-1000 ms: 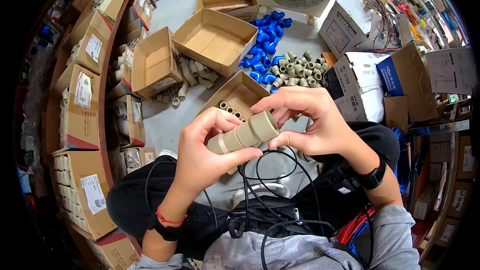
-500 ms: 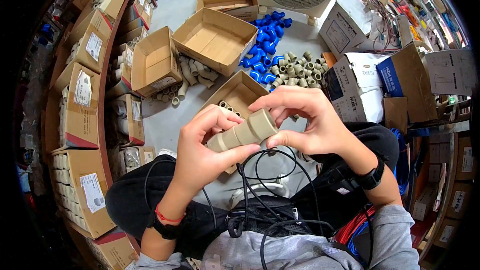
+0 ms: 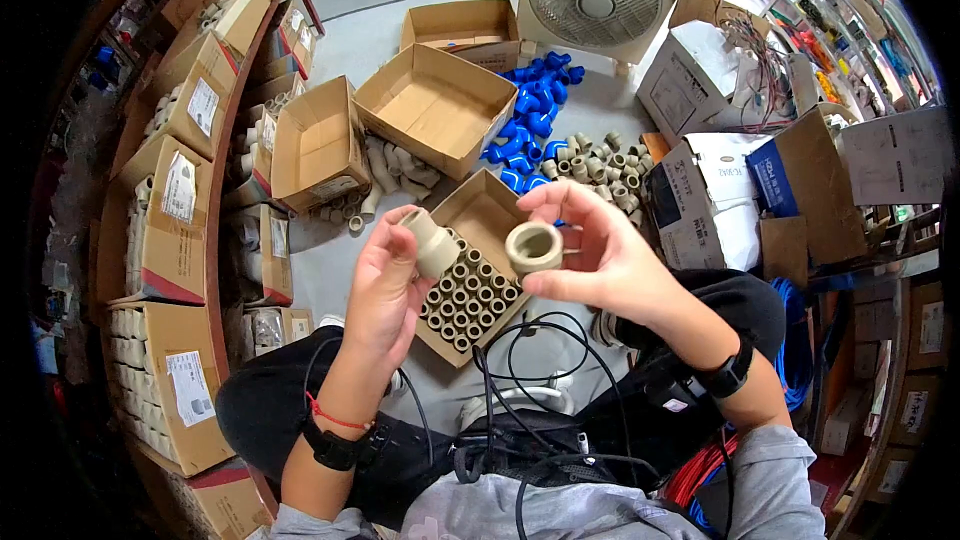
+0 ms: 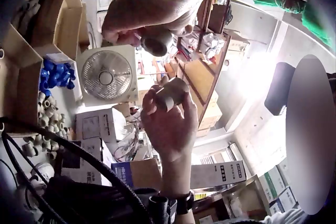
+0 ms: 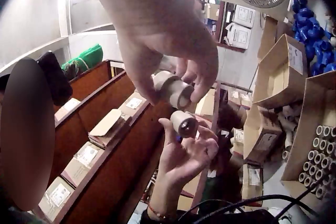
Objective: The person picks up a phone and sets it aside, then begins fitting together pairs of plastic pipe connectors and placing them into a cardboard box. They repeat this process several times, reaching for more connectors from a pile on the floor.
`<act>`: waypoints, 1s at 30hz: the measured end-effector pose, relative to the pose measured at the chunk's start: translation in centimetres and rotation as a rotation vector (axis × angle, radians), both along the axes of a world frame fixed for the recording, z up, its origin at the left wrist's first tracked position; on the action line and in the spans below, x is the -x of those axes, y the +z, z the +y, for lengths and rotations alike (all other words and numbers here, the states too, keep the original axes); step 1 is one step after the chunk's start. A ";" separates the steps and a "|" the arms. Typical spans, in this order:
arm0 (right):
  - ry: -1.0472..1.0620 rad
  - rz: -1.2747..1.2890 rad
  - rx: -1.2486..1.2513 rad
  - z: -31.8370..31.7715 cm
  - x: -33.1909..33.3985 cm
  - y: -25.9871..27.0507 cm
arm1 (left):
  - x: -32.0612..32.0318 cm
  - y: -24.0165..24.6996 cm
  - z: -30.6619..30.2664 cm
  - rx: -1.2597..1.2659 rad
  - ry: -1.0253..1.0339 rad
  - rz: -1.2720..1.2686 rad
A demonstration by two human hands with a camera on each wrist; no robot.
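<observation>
My left hand (image 3: 383,285) holds a beige plastic pipe coupling (image 3: 432,243) upright at a tilt, pinched between thumb and fingers. In my right hand (image 3: 600,260) is a second beige pipe coupling (image 3: 535,248), its open end facing the head camera. A gap separates the two couplings. The right wrist view shows a stepped body on the right hand's coupling (image 5: 173,88), above the left hand's coupling (image 5: 184,123). Below both hands stands an open cardboard box (image 3: 448,348) with rows of upright beige couplings (image 3: 468,305) in part of it.
Loose beige couplings (image 3: 600,165) and blue fittings (image 3: 535,115) lie piled on the floor beyond. Cardboard boxes (image 3: 435,105) and a box fan (image 3: 600,0) stand behind them. Shelves of boxes (image 3: 180,200) line the left. Black cables (image 3: 545,335) loop over my lap.
The two couplings, held end to end before, are now apart. My left hand has tilted its coupling upward; my right has turned its open end to view. More of the box's rows shows.
</observation>
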State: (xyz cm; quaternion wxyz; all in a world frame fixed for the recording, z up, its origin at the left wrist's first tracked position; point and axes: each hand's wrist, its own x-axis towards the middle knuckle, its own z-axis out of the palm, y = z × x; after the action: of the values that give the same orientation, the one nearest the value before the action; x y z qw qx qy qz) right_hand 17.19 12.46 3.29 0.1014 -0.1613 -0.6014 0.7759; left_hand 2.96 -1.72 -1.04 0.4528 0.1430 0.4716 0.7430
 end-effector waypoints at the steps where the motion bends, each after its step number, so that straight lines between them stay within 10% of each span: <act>1: 0.002 -0.019 -0.041 -0.1 0.0 -0.5 | 0.0 -0.2 0.0 0.012 -0.002 -0.018; 7: -0.038 -0.038 -0.111 0.0 0.1 -0.9 | -0.1 0.3 0.1 0.072 -0.080 -0.186; 14: -0.096 0.051 -0.769 -0.2 0.2 -0.7 | -1.0 0.8 0.0 0.066 -0.169 -0.212; 30: 0.023 0.081 -0.394 -0.6 0.6 -0.6 | -0.6 1.0 -1.5 0.281 -0.232 0.000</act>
State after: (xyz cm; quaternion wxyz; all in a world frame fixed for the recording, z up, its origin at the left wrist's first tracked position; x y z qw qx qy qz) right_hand 16.63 11.83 2.70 0.1464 -0.1001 -0.7387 0.6503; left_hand 3.52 -3.19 -0.06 0.5512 0.1315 0.5511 0.6125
